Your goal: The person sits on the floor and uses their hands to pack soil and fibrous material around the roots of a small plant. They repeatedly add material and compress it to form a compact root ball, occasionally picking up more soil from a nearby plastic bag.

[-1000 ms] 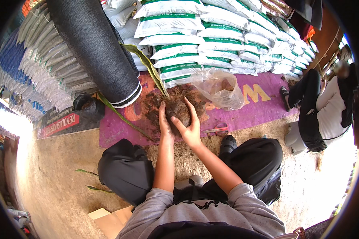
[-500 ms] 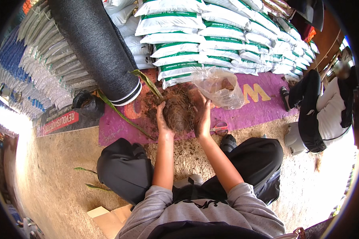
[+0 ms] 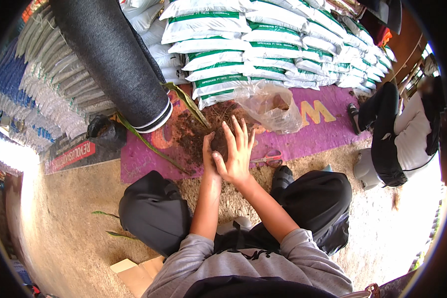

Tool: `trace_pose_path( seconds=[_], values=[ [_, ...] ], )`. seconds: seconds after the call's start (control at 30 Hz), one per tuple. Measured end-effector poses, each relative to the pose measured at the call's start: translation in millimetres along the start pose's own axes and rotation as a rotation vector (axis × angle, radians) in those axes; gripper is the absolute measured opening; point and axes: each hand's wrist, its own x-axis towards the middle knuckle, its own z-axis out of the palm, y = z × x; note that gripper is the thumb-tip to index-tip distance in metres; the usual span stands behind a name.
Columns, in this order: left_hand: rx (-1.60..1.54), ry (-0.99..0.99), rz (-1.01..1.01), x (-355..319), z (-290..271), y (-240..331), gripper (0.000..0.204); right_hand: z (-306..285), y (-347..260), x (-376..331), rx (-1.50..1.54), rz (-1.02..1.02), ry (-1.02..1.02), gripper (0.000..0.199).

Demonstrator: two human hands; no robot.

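Observation:
A brown clump of soil and roots [image 3: 219, 142] lies in front of me, mostly covered by my hands. My left hand [image 3: 210, 156] cups its left side, with the fingers partly hidden. Spread over its right side, my right hand [image 3: 237, 154] has its fingers stretched out, and its thumb meets the left hand. A long green, yellow-edged leaf [image 3: 187, 104] rises from beside the clump. Loose dark soil [image 3: 188, 131] is scattered around it on the purple banner [image 3: 313, 144]. To the right lie red-handled scissors [image 3: 272, 159] and a clear plastic bag [image 3: 270, 111] with brown material inside.
Stacked white-and-green sacks [image 3: 268, 49] line the back. A large black roll [image 3: 109, 54] leans in at the left, near a black bag [image 3: 107, 131]. Another long leaf [image 3: 151, 144] lies across the banner. A seated person [image 3: 407, 129] is at the right.
My right hand has come off the clump's right side and moved left over it, fingers now spread. The left hand stays at the left side, and more of the clump is hidden.

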Motion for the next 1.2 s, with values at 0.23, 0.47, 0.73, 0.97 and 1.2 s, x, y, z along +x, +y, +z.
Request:
trace_pose_path(
  seconds=[0.23, 0.47, 0.73, 0.97, 1.2],
  values=[
    [-0.110, 0.018, 0.074, 20, -11, -2, 0.040, 10, 13, 17, 0.419, 0.181, -0.134, 0.082],
    [-0.130, 0.179, 0.064, 19, -9, 10, 0.036, -7, 56, 32, 1.798, 0.748, 0.071, 0.062],
    [-0.105, 0.151, 0.032, 16, -14, 6, 0.038, 4, 130, 5, 2.069, 0.499, -0.063, 0.039],
    [-0.116, 0.204, 0.023, 11, -5, 11, 0.037, 20, 112, 70, 1.041, 1.000, 0.201, 0.049],
    [-0.105, 0.250, 0.013, 10, 0, 16, 0.034, 21, 100, 104, 0.054, 0.286, -0.090, 0.054]
  ],
)
